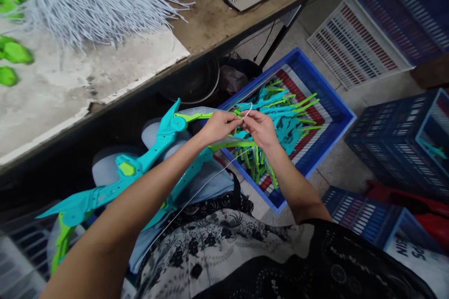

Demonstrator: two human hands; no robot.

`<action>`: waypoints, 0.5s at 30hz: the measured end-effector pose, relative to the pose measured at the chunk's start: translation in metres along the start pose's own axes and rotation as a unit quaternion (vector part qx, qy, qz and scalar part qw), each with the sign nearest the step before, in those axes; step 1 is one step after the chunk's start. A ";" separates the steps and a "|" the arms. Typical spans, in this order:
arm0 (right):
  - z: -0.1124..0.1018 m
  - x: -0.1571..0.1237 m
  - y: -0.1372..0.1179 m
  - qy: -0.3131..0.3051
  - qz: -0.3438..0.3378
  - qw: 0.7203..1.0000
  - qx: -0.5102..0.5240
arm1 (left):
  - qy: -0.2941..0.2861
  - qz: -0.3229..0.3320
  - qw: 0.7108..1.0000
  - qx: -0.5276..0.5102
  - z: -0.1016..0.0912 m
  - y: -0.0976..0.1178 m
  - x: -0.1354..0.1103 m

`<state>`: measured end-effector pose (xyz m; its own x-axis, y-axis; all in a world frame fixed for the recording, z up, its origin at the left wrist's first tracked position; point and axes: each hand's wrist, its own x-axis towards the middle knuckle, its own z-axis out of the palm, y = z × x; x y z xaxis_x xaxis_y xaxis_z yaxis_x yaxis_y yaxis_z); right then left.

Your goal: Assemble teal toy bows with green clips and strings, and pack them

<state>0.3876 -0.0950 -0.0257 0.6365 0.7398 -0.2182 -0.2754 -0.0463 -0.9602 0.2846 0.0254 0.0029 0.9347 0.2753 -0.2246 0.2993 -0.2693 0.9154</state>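
Observation:
A turquoise and lime-green plastic frame [164,133] with jointed arms lies across the lap, and one of its green arms [196,116] runs up to my hands. My left hand [221,127] is closed in a pinch at the tip of that green arm. Close beside it, my right hand [260,128] pinches a thin white cord [249,108], which loops up between the hands. The fingertips nearly touch and hide the exact spot where cord and arm meet. Another stretch of white cord [206,181] trails down across the lap.
A blue crate [336,112] holding turquoise and green parts stands beyond my hands. On the worktable [133,70] lie a big bundle of white cords [94,4] and green pieces [17,52]. More crates [389,131] stand at the right.

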 end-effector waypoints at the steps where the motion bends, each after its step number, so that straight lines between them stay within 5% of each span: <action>1: -0.002 0.002 0.004 0.003 -0.021 0.999 -0.047 | -0.005 -0.011 1.000 0.004 -0.002 -0.002 0.001; 9: -0.008 0.015 0.033 0.053 -0.222 0.927 -0.298 | 0.044 -0.122 0.989 0.072 -0.025 -0.046 -0.006; 12: -0.006 0.015 0.032 0.041 -0.250 0.905 -0.341 | 0.022 -0.190 0.977 -0.094 -0.029 -0.062 -0.006; 15: -0.006 0.015 0.027 0.047 -0.271 0.887 -0.371 | -0.015 -0.242 0.927 -0.287 -0.027 -0.070 -0.004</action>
<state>0.3935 -0.0893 -0.0561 0.5974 0.7302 0.3315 0.6180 -0.1558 -0.7706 0.2550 0.0683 -0.0510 0.7252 0.2068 -0.6568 0.5417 0.4176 0.7295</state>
